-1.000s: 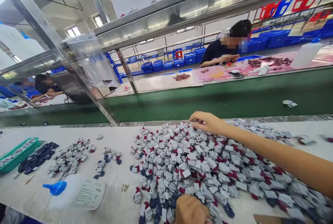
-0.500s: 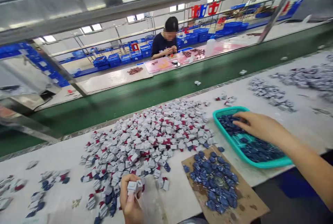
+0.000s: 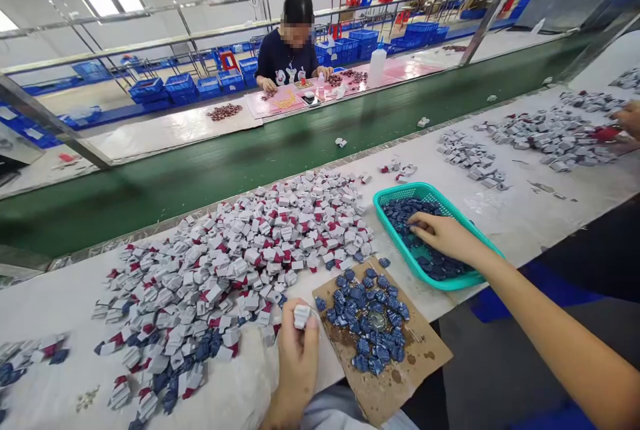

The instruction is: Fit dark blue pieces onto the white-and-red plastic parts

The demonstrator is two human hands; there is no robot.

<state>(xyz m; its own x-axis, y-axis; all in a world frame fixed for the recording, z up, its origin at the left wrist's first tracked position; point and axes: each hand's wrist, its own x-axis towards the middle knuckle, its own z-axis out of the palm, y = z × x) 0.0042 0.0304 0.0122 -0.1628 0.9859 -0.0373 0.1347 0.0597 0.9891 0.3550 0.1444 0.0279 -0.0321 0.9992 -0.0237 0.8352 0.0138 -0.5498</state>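
Thumb and fingers of the left hand (image 3: 299, 357) pinch one white piece (image 3: 302, 316). The right hand (image 3: 443, 235) dips half-curled into one green basket (image 3: 450, 283) of blue pieces (image 3: 400, 213), too many to count; whether it holds any, I cannot tell. One cardboard sheet (image 3: 425, 347), bearing dozens more, juts past the edge of the table (image 3: 525, 223). One large heap (image 3: 240, 250) crowds its left side; white tabletop shows right of the basket.
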